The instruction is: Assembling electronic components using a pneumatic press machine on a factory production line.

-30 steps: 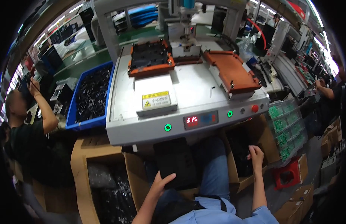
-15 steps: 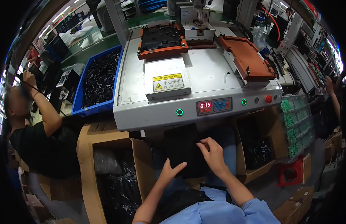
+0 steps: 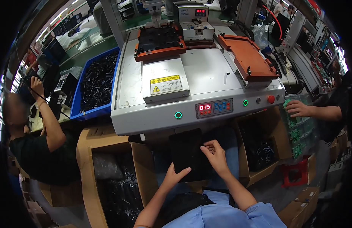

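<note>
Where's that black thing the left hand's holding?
In the head view, the black panel is below centre, between the left hand and right hand, in front of the white machine.

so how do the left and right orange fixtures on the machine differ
The left fixture carries a black part; the right fixture shows its orange face. The right fixture reaches nearer the front of the machine than the left fixture does. Both are orange and roughly rectangular.

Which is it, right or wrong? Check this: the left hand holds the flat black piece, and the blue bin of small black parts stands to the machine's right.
Wrong on one point: in the head view, the blue bin of small black parts stands to the machine's left. The left hand does hold the flat black piece.
</note>
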Tool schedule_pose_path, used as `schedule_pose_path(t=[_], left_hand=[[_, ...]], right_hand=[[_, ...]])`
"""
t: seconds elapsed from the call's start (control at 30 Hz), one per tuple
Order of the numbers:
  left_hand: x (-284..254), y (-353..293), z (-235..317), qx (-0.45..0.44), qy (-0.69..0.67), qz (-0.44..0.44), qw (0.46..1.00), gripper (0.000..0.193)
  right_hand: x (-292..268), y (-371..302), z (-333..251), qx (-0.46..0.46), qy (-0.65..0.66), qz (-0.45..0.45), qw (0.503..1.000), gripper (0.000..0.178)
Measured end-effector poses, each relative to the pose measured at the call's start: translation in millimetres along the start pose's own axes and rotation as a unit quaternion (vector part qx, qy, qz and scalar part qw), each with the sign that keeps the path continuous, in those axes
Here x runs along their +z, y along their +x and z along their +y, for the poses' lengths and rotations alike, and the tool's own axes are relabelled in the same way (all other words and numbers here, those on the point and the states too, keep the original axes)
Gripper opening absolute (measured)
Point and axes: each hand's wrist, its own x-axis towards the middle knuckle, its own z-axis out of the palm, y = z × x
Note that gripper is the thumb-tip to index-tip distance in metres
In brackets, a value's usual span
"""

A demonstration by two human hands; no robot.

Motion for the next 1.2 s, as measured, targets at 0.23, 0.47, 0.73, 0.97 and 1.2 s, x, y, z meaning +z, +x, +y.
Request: schedule_pose_path(t=[0.23,0.47,0.73,0.97,1.2], left_hand=[[-1,1,-6,-0.017,-0.047,0.044,0.998,0.055],[-3,2,-4,-0.005,-0.045,0.037,0.998,0.055],[2,-2,2,-0.005,-0.024,0.028,0.999,0.053],[-5,0,-2,-0.062,-0.110,0.000,0.992,0.054],[-4,2,1,-0.099,-0.099,0.001,0.990,0.052]], right_hand=[[-2,-11,-24,-0.080,-0.046,0.063,0.994,0.016],[4,-13,-12,-0.086,-0.066,0.024,0.994,0.016],[6,-10,-3,-0.059,-0.046,0.008,0.997,0.021],[-2,-3,18,0.171,0.274,-0.134,0.937,0.028],[-46,22,45,0.128,0.028,-0.196,0.972,0.034]])
